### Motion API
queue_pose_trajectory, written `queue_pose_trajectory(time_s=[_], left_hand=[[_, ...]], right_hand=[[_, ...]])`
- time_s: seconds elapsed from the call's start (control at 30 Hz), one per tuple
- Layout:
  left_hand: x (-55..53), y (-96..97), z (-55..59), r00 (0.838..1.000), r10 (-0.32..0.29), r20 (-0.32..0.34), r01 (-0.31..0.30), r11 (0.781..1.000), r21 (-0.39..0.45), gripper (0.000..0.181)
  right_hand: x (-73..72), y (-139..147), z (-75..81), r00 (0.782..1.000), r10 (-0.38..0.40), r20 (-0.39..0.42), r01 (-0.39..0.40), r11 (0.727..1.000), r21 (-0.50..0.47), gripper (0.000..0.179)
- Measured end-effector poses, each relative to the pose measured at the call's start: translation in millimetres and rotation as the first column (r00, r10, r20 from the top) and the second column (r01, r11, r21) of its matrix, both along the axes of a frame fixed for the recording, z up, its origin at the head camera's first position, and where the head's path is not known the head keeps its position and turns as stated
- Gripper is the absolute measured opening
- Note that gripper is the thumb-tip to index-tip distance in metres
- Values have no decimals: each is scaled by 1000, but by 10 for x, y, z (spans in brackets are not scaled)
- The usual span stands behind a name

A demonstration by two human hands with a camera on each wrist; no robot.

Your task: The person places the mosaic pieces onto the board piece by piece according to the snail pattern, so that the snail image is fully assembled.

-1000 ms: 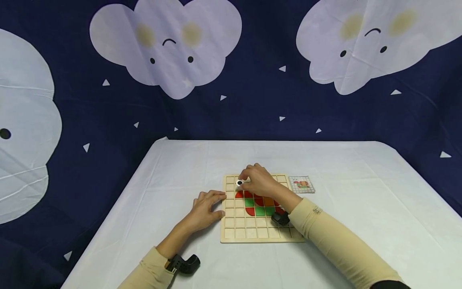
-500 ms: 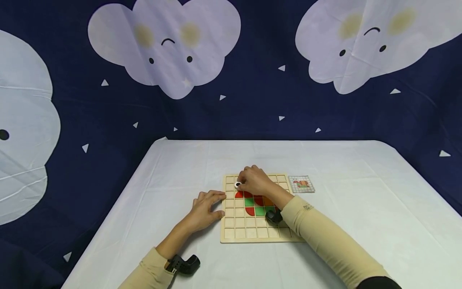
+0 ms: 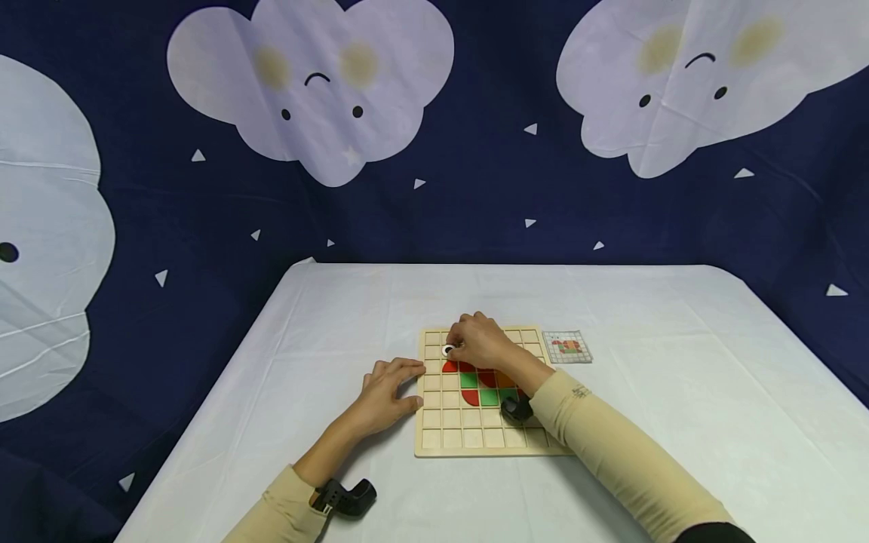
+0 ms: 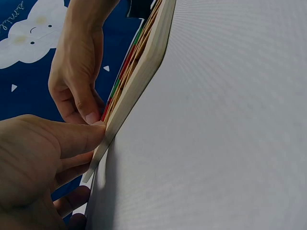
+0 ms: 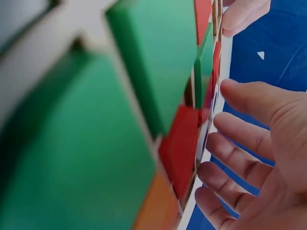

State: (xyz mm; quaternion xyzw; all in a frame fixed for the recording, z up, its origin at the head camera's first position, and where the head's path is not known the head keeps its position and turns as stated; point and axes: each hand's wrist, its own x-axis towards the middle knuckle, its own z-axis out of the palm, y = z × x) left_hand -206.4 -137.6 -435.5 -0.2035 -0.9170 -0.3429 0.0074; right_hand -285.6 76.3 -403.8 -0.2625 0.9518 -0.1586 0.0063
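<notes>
A wooden grid board (image 3: 451, 437) lies on the table, with red, green and orange tiles set in its middle cells. In the head view a white round tile with a black dot (image 3: 447, 351) sits at the upper left of the grid, above a red quarter-round tile (image 3: 450, 367). My right hand (image 3: 483, 343) pinches that white tile at its right side, partly covering it. At the board's left edge rests my left hand (image 3: 384, 394), fingers spread along the rim; the left wrist view shows its thumb (image 4: 81, 138) against the board's side (image 4: 139, 76).
A small picture card (image 3: 567, 347) with a gridded, coloured design lies right of the board. White cloth (image 3: 652, 324) covers the table, and a dark blue curtain with clouds (image 3: 380, 211) hangs behind. My right forearm (image 3: 611, 445) crosses the board's lower right corner.
My right hand has moved slightly left and down with the white tile, which now lies flatter over the upper left cells. My left hand has stayed put.
</notes>
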Motion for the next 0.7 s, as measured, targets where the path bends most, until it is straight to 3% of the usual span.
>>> queue_pose_trajectory(time_s=[0.23,0.47,0.7], left_hand=[[-4,4,4,1000,4,7,-4,1000,-10,45],[34,-4,23,1000,8,-27,-9,999,-48,46],[121,-31,80,997,65,-45,-67,996,-62,53]], right_hand=[[89,112,154,1000,-7,20,8,999,-49,28],[308,409,273,999,-13,-34,9,993,-115,30],[527,810,300,990,-107,-95,90,983,-161,29]])
